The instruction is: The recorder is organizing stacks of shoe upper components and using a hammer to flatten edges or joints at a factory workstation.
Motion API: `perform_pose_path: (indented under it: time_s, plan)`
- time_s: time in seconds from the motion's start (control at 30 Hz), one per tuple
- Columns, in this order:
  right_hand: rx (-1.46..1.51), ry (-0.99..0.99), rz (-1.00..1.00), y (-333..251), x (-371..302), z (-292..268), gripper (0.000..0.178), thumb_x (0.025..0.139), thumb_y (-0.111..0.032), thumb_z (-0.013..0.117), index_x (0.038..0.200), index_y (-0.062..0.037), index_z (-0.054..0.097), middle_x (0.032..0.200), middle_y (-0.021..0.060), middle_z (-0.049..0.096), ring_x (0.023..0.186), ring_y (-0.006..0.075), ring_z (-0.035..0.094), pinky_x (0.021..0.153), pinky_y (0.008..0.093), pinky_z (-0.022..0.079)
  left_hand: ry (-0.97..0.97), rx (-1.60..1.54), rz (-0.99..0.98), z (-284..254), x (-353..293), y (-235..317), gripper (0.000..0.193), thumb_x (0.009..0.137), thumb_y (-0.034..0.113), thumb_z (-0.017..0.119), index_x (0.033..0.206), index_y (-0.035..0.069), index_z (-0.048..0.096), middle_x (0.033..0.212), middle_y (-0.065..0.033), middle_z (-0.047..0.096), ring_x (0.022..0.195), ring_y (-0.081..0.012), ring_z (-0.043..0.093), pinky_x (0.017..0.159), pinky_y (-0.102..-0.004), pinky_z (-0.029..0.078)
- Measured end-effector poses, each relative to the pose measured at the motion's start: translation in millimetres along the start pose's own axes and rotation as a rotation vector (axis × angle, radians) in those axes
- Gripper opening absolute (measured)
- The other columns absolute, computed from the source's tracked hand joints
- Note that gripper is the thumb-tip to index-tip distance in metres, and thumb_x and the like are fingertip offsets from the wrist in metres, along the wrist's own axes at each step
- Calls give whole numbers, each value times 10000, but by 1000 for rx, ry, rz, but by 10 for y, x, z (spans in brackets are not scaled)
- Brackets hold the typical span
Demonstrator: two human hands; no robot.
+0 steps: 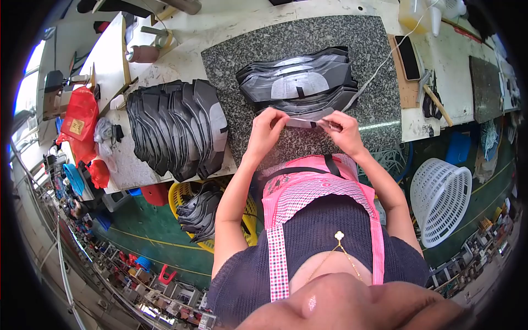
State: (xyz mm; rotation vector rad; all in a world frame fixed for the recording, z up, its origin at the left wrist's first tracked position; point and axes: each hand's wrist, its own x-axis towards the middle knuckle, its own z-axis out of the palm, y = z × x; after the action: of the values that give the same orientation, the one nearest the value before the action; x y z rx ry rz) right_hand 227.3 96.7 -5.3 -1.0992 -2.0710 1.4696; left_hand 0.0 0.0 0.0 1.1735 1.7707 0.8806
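Note:
My left hand (268,130) pinches the left end of a thin dark grey curved piece (304,121) with a pale patch. At its other end, my right hand (345,131) has its fingers closed on the piece, partly hiding it. A thin whitish cord (379,69) runs from the upper right down to beside my right hand; its lower end is hard to make out. Just beyond both hands lies a stack of similar dark pieces (297,85), some with pale patches, on a speckled stone slab (220,55). To the left, more such pieces stand in a fanned row (176,129).
A phone (407,58), a wooden-handled hammer (438,104) and a dark slab (486,88) lie to the right. Red bags (78,118) sit far left. Below the table edge are a yellow basket (250,214) holding dark pieces and a white basket (440,201).

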Motion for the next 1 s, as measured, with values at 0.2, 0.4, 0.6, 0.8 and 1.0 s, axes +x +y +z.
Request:
perform_pose_path:
  time_s: [0.2,0.4,0.6,0.8,1.0]
  plan:
    - [60,218,40,-210,468,-21,133,819,-77,766,876,20,695,689,26,569,602,63,494,542,245,384,296,-143,-58,-207,368,10,133,888,102,707,920,-26,694,770,-44,688,689,-72,587,638,-234,474]
    - [82,273,82,-157,887,36,206,866,-140,757,815,30,654,700,-57,546,630,5,441,547,208,358,378,-171,-157,-348,630,-184,162,883,138,725,914,-20,705,745,-16,675,671,-60,572,623,-229,469]
    - [6,272,193,-100,1021,19,215,834,-160,776,794,20,664,671,-15,576,593,41,477,543,237,393,326,-158,-247,-369,756,-195,185,870,160,748,873,-22,711,700,-1,657,636,-42,559,594,-218,469]
    - [-127,297,185,-103,1121,0,221,787,-202,792,812,-7,691,696,74,631,572,163,596,550,297,453,278,-130,-285,-417,843,-121,180,859,142,753,877,-32,712,664,-12,647,582,-44,559,526,-212,465]
    - [-256,290,177,-59,1151,-22,228,774,-221,789,843,-23,700,734,75,650,629,218,653,576,324,491,378,509,34,-407,813,26,210,835,32,672,1040,-2,643,915,-126,611,864,-257,581,784,-368,471]
